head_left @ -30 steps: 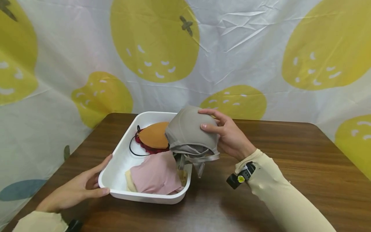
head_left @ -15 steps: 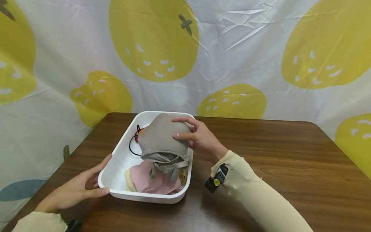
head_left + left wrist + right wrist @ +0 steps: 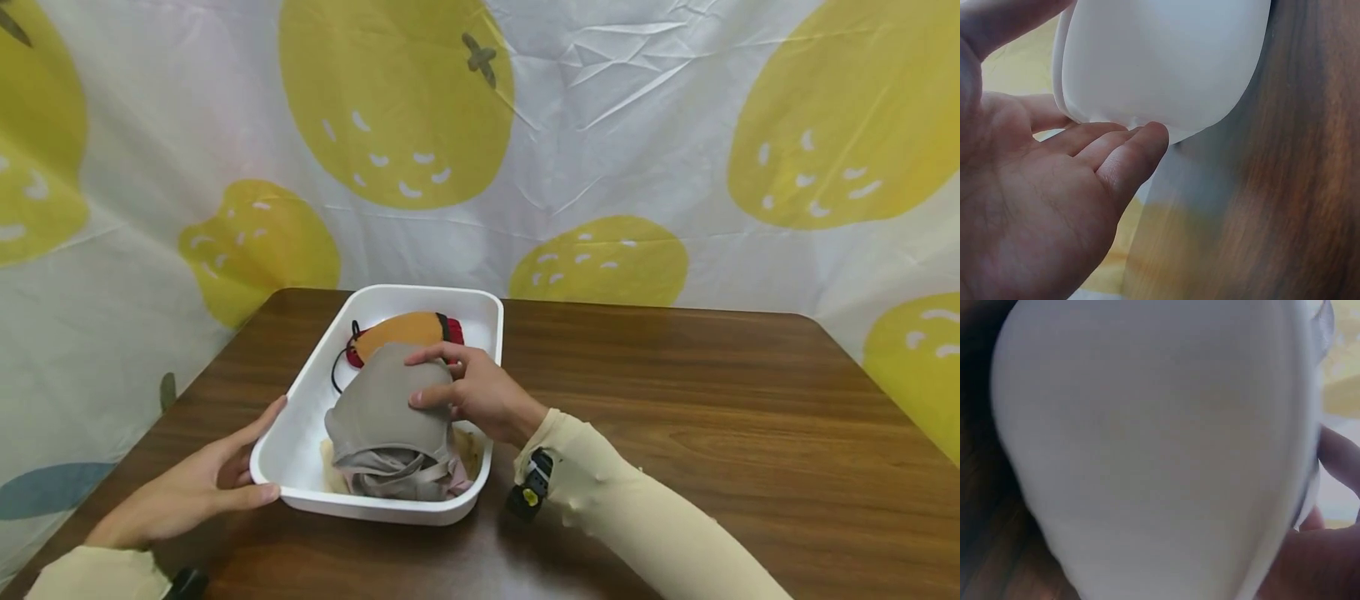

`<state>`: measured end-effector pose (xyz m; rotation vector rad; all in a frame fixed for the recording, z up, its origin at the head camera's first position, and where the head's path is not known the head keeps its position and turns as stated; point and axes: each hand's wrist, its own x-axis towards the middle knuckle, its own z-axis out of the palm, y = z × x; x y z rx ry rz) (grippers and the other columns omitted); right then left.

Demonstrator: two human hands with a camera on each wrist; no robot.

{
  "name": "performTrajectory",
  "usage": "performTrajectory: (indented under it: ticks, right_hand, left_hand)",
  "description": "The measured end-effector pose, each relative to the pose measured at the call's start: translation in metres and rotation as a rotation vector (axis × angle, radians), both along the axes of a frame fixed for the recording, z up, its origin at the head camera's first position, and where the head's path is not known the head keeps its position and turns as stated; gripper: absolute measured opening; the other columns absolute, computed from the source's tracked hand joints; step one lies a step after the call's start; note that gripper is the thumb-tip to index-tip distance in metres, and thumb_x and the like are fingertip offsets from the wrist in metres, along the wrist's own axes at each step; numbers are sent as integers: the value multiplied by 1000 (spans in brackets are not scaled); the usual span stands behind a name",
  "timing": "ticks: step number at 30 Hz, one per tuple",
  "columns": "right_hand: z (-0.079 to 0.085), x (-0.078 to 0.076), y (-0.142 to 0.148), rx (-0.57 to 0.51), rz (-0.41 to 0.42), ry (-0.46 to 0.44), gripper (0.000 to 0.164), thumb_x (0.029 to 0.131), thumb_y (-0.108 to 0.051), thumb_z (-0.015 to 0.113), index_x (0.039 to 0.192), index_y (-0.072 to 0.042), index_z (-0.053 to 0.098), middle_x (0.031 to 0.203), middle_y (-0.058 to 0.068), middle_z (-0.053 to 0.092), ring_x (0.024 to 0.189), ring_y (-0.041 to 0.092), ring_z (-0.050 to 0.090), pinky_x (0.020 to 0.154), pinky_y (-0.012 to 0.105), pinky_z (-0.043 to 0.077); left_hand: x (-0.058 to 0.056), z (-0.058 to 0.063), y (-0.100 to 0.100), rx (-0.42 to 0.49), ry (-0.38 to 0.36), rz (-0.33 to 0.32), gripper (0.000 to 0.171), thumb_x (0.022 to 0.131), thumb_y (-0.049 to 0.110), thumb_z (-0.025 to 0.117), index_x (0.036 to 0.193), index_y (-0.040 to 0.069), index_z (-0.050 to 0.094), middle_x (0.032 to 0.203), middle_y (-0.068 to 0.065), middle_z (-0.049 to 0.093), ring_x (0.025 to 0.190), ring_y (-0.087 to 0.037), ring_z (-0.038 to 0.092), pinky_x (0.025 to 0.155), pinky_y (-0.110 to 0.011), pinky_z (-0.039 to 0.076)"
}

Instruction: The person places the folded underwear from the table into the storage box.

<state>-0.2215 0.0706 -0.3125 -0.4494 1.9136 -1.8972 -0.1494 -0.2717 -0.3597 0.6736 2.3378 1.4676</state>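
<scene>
A grey bra [image 3: 382, 408], folded cup over cup with its straps tucked at the near end, lies in the near part of a white plastic tray [image 3: 367, 509]. My right hand [image 3: 480, 396] holds it by the right side, thumb and fingers on the cup. At the tray's near left corner, my left hand [image 3: 198, 483] grips the rim, thumb on the near side and fingers along the left. In the left wrist view, those fingers touch the tray's outer wall [image 3: 1160, 56]. The tray wall [image 3: 1154, 444] hides most of the right hand's work in the right wrist view.
An orange and red cloth piece [image 3: 405, 331] with a black cord lies in the far part of the tray. Pink cloth [image 3: 459, 483] and pale yellow cloth [image 3: 327, 462] show under the bra. The brown wooden table [image 3: 675, 400] extends to the right; a lemon-print curtain [image 3: 600, 150] hangs behind.
My right hand has carried the grey bra left and down, from above the tray's right edge onto the pink cloth. The left hand stays on the tray corner.
</scene>
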Motion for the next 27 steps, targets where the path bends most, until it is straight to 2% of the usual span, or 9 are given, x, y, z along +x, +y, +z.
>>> performTrajectory:
  ticks: [2,5,9,11,14,17,22,27]
  right_hand:
    - [-1,2,-1,61,5,32,47,83,2,75,128,-9,63,116,16,64,86,17,62,63,29,56]
    - [-1,6,-3,169,-3,104,45,81,-2,80,123,-13,67,99,14,62,73,16,57,53,26,49]
    - [0,9,-4,294,-38,230,40,78,-9,84,115,-18,71,83,10,59,69,15,55,54,24,49]
    - [1,10,-4,363,-49,310,37,78,-14,85,113,-20,73,84,10,62,74,16,57,60,24,52]
    - [1,10,-5,487,-54,437,34,79,-20,84,112,-21,74,96,9,68,88,19,59,71,24,53]
    - [1,11,-5,582,-45,505,34,81,-25,83,114,-23,73,104,9,69,97,20,60,76,26,51]
    - [2,12,-1,640,-12,543,35,84,-28,80,118,-25,71,104,9,69,97,19,60,75,25,50]
    - [3,10,7,580,48,574,38,90,-24,75,127,-19,68,102,10,63,87,18,60,75,23,49]
  left_hand:
    - [0,0,0,4,-3,-3,98,97,7,64,162,19,-8,165,-31,-13,125,17,43,93,-8,48]
    - [1,-1,1,13,-4,-9,98,97,6,64,162,20,-7,165,-30,-12,126,17,43,94,-8,48]
    - [0,-2,3,28,16,-23,97,97,5,63,162,20,-6,165,-30,-11,128,16,43,96,-8,47]
    - [0,-2,3,39,26,-31,97,97,4,63,162,20,-6,165,-30,-11,128,15,43,96,-8,46]
    - [-1,-2,3,45,25,-34,97,97,3,63,162,19,-7,165,-29,-13,128,15,43,96,-8,46]
    - [-1,-2,4,39,17,-30,97,97,4,63,162,19,-7,165,-29,-13,128,16,43,95,-8,47]
    - [-3,-3,5,37,7,-33,97,97,5,63,162,19,-7,165,-30,-13,126,15,44,95,-8,47]
    - [-3,-1,4,15,36,-26,98,96,5,65,162,15,-6,163,-35,-7,123,12,50,92,-11,51]
